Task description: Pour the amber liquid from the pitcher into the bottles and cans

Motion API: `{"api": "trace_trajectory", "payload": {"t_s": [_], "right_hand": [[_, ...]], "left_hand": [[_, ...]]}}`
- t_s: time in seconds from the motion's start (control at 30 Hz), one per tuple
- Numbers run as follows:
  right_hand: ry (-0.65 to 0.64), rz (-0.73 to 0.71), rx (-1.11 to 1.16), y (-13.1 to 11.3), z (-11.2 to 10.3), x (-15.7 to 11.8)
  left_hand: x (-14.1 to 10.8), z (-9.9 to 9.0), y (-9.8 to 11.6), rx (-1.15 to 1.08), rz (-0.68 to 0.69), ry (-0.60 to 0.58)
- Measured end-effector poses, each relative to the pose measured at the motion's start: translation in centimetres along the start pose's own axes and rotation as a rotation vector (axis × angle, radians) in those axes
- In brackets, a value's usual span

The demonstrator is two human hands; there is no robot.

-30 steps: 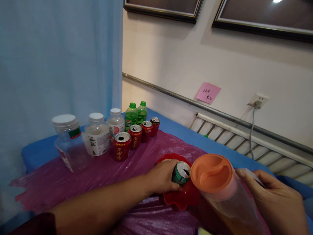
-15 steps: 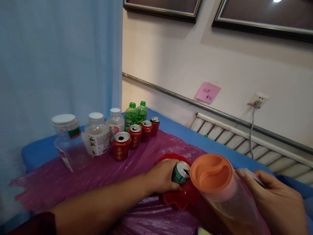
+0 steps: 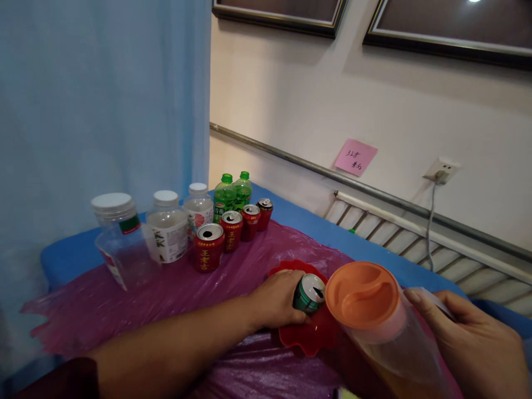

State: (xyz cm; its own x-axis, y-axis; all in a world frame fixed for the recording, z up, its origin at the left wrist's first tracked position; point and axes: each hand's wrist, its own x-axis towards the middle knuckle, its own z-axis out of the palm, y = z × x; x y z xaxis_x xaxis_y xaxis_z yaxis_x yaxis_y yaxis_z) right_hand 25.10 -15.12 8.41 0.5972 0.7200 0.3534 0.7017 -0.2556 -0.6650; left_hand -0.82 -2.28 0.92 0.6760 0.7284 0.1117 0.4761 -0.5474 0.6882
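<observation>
My left hand [image 3: 280,299] is wrapped round a green drink can [image 3: 308,293], its opened top tilted to the right. Beneath the can lies a red scalloped bowl [image 3: 310,339]. On the right, my right hand [image 3: 477,338] grips the handle of a clear plastic pitcher [image 3: 401,352] with an orange lid [image 3: 361,293]. The pitcher leans toward the can, its lid close beside the can's opening. Some yellowish liquid shows inside the pitcher. Whether any liquid flows between them I cannot tell.
Several red cans [image 3: 209,249] form a row on a purple plastic sheet [image 3: 178,299]. Clear jars [image 3: 167,233] with white lids and two green bottles [image 3: 225,195] stand behind. A blue curtain [image 3: 103,94] hangs left. A radiator [image 3: 386,235] and pipe run along the wall.
The whole view has shifted very slightly. Both hands, the can and the pitcher keep nearly the same positions relative to each other.
</observation>
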Motion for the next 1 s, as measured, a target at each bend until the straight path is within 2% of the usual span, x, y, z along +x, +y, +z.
{"api": "trace_trajectory", "payload": {"t_s": [0.17, 0.4, 1.0], "right_hand": [[-0.001, 0.029, -0.038, 0.01, -0.18, 0.01], [0.025, -0.061, 0.006, -0.29, -0.08, -0.09], [0.017, -0.058, 0.007, -0.19, -0.04, -0.16]], "left_hand": [[-0.01, 0.00, -0.03, -0.004, 0.002, -0.002], [0.06, -0.09, 0.14, 0.000, -0.002, -0.001], [-0.02, -0.03, 0.11, -0.013, 0.003, -0.002]]}}
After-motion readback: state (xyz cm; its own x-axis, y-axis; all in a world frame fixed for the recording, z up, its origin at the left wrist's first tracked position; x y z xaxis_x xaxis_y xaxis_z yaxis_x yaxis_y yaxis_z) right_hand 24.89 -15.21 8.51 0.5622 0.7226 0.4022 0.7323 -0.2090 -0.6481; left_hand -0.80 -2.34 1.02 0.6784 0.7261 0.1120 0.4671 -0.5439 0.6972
